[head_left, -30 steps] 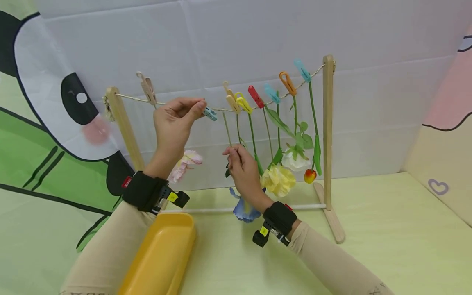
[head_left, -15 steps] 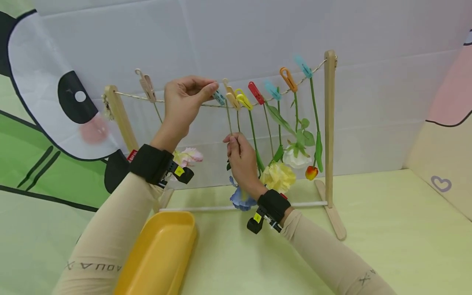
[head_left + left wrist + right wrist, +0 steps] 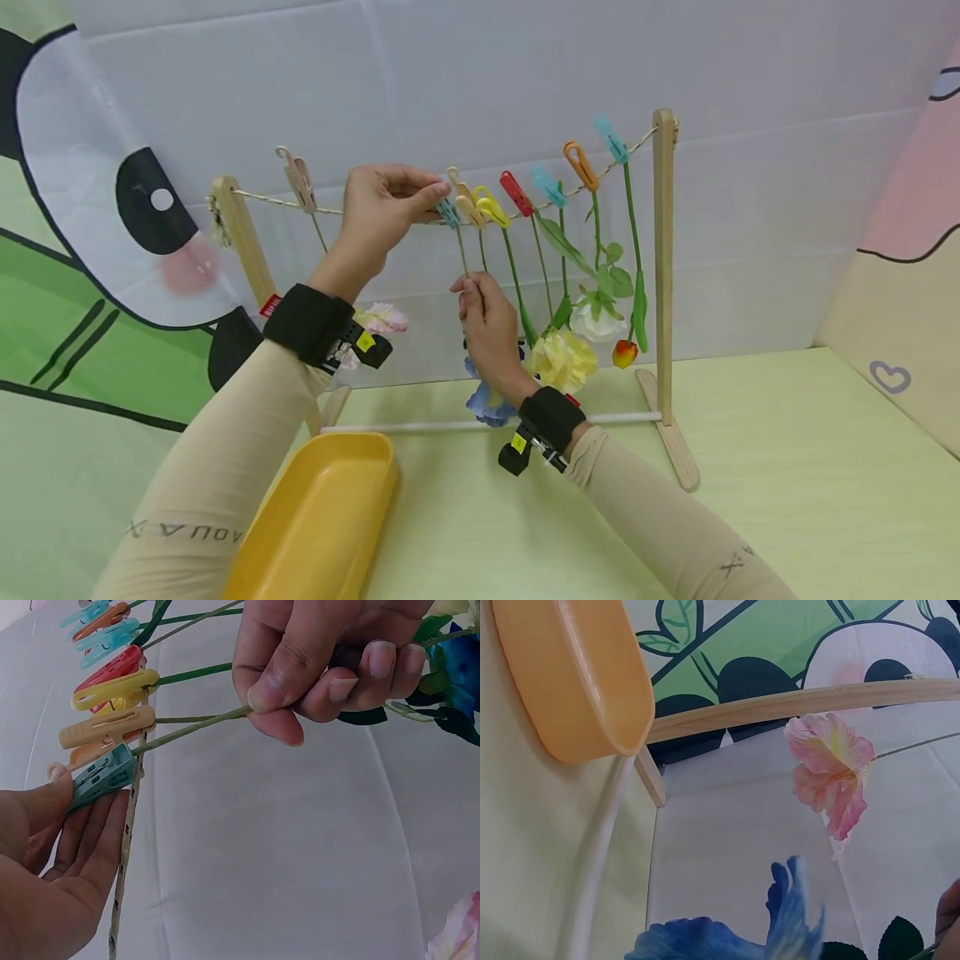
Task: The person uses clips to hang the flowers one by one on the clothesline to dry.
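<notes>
My left hand (image 3: 378, 221) pinches a blue-green clothespin (image 3: 103, 778) between thumb and fingers. The clothespin sits at the twisted rope (image 3: 122, 881), with the top of a thin flower stem (image 3: 191, 730) at its jaws. Lower on that stem, my right hand (image 3: 489, 329) holds it between thumb and forefinger, the other fingers curled. A blue flower (image 3: 489, 407) hangs below the right hand, partly hidden by the wrist. Beside the blue-green clothespin, a beige clothespin (image 3: 109, 729) and a yellow clothespin (image 3: 112, 690) hold further stems on the rope.
The wooden rack's right post (image 3: 663, 267) stands beyond more clipped flowers, including a yellow flower (image 3: 562, 360) and a white rose (image 3: 596, 321). A pink flower (image 3: 831, 772) hangs at the left. A yellow tray (image 3: 318, 508) lies in front on the table (image 3: 780, 467).
My left hand has moved right along the rope with the blue-green clothespin, bringing it onto the stem top beside the beige clothespin. My right hand has risen slightly with the stem.
</notes>
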The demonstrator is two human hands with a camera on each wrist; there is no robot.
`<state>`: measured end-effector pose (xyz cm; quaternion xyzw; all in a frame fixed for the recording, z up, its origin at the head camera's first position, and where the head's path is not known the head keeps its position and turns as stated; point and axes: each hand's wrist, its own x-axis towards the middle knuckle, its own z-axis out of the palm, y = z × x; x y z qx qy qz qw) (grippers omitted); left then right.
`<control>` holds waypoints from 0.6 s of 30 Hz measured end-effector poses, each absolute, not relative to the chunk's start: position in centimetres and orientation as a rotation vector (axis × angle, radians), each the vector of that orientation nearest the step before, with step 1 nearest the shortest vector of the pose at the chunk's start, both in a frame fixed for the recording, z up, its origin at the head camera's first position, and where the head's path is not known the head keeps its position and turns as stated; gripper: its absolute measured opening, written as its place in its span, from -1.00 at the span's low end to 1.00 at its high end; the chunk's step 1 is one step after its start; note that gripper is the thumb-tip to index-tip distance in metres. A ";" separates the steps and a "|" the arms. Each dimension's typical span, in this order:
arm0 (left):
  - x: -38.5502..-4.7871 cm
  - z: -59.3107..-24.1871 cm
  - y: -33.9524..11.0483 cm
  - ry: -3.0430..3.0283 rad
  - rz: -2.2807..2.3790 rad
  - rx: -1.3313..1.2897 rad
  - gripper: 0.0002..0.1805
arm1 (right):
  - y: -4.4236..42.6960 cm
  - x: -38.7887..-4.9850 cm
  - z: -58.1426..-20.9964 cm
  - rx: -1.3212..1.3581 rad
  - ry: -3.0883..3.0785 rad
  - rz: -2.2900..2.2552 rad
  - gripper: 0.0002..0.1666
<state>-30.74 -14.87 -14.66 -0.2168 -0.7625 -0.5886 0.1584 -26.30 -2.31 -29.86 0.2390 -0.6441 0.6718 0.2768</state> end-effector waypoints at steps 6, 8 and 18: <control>-30.7 -14.8 -14.7 -2.238 -1.611 -0.579 -0.80 | -2.6 -26.4 -30.0 0.634 -1.759 1.883 -0.69; -30.7 -14.8 -14.7 -2.260 -1.598 -0.562 -0.80 | -2.8 -27.0 -30.5 0.636 -1.759 1.917 -0.67; -30.3 -15.1 -14.9 -2.338 -1.586 -0.539 -0.73 | -2.8 -28.7 -32.3 0.658 -1.768 1.938 -0.63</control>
